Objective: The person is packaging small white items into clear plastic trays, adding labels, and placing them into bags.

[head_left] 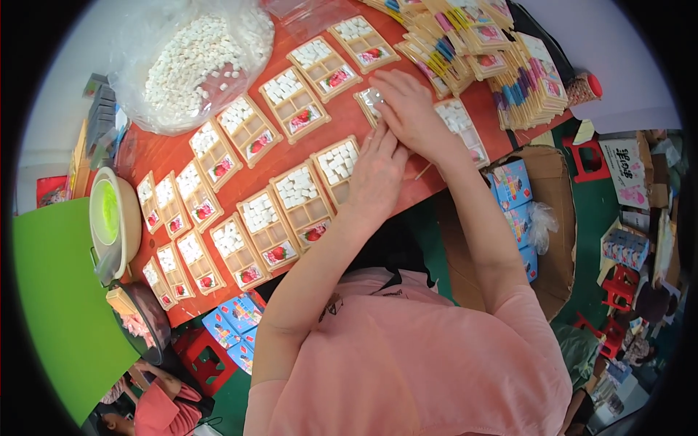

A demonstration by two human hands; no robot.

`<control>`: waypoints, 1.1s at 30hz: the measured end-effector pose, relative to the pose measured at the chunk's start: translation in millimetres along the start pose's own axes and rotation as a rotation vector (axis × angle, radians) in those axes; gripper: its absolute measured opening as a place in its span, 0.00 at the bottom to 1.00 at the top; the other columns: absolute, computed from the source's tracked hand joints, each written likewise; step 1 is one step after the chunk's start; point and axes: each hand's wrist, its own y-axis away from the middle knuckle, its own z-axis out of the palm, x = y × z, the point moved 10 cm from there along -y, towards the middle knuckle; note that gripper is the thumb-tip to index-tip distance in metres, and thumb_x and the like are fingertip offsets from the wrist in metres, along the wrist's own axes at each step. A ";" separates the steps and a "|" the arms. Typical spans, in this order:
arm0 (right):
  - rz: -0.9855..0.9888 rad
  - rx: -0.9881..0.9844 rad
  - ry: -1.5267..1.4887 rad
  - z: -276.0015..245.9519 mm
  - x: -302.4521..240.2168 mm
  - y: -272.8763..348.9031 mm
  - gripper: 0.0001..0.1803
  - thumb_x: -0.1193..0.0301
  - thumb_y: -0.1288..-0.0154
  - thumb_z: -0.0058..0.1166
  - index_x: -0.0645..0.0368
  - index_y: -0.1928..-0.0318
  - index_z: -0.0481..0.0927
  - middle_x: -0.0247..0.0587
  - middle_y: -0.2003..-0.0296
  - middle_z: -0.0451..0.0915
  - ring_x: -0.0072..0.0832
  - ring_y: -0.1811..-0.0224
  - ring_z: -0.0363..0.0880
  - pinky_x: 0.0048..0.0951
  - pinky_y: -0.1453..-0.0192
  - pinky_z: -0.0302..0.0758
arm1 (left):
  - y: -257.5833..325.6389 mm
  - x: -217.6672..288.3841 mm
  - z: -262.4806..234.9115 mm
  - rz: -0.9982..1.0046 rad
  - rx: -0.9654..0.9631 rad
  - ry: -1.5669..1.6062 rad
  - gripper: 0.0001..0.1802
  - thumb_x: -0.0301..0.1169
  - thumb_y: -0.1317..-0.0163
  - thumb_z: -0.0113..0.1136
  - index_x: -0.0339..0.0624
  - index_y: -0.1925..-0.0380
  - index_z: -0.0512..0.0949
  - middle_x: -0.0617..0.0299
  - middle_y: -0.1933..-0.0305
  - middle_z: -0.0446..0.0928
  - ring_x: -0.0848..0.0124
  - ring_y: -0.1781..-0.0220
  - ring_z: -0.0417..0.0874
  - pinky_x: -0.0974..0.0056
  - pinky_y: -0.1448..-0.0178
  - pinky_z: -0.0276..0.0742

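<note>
Both of my hands meet over a small light-wood compartment tray [366,106] near the right part of the red table. My right hand [414,116] lies across it, fingers stretched over the white contents and hiding much of it. Just below, my left hand [376,174] reaches up with fingers extended, their tips touching my right hand. Under the left hand's edge sits a tray of white cubes [338,161]. To the right, partly behind my right forearm, is another tray [456,116] with white cubes. Whether either hand pinches a cube is hidden.
Two rows of similar trays [297,187] with cubes and strawberry cards cover the red table [247,178]. A clear bag of white cubes [193,73] lies at the far left. Stacked wooden pieces [531,83] crowd the far right. A cardboard box [556,189] stands beside the table.
</note>
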 end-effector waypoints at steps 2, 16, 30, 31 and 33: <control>-0.028 -0.114 0.046 27.5 5.3 -6.2 0.20 0.69 0.32 0.50 0.60 0.42 0.75 0.43 0.40 0.74 0.45 0.34 0.67 0.48 0.33 0.63 | 5.0 -3.4 -2.0 -0.005 -0.002 -0.028 0.18 0.24 0.44 0.54 0.28 0.54 0.78 0.41 0.42 0.72 0.45 0.32 0.69 0.48 0.28 0.64; -0.081 0.105 0.059 22.4 23.3 -156.9 0.11 0.74 0.37 0.56 0.60 0.54 0.80 0.49 0.54 0.80 0.45 0.50 0.78 0.41 0.50 0.77 | 4.0 2.2 -20.4 0.063 -0.087 -0.007 0.18 0.26 0.49 0.61 0.28 0.58 0.78 0.37 0.45 0.73 0.44 0.36 0.72 0.45 0.29 0.63; -0.033 -0.720 0.544 144.8 53.0 -318.9 0.54 0.68 0.52 0.67 0.40 0.25 0.52 0.43 0.27 0.58 0.42 0.20 0.42 0.54 0.24 0.54 | 15.3 -25.4 -57.6 -0.083 -0.138 0.098 0.19 0.29 0.45 0.66 0.35 0.53 0.78 0.41 0.38 0.70 0.45 0.32 0.69 0.37 0.28 0.58; -0.042 -0.720 0.543 145.1 50.7 -326.7 0.54 0.68 0.52 0.67 0.40 0.25 0.52 0.43 0.27 0.58 0.42 0.20 0.42 0.54 0.24 0.54 | 17.5 -27.6 -60.3 -0.088 -0.134 0.093 0.19 0.29 0.45 0.66 0.35 0.53 0.78 0.41 0.38 0.70 0.45 0.32 0.69 0.37 0.28 0.58; 0.058 -0.948 0.478 156.4 59.2 -322.3 0.57 0.67 0.56 0.70 0.40 0.25 0.53 0.44 0.27 0.58 0.43 0.22 0.48 0.50 0.25 0.57 | 21.2 -36.1 -67.5 -0.135 -0.093 0.100 0.17 0.30 0.43 0.66 0.36 0.55 0.79 0.42 0.40 0.72 0.47 0.34 0.71 0.37 0.29 0.59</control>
